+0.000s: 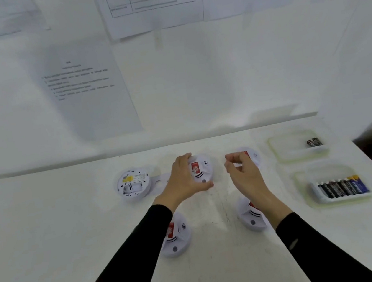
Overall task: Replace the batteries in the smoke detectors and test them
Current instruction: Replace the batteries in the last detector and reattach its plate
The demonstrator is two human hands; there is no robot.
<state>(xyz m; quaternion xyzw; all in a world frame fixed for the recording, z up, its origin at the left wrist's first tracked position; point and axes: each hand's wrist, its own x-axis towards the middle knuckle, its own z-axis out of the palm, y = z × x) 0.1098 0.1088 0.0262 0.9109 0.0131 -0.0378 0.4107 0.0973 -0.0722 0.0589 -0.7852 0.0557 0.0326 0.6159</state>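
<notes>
One white table (73,228) held five smoke detectors (178,236), our left hand (183,179) gripping the far middle detector (203,169), our right hand (242,174) loosely curled beside it, holding nothing, with batteries (342,187) in a right-side tray (302,187).

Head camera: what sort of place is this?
Probably a staged workbench, not a home: printed sheets taped to the wall, five smoke detectors on a white table, batteries sorted in trays.

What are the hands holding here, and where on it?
Left hand grips the middle rear smoke detector by its left rim. Right hand seems to hold nothing.
</notes>
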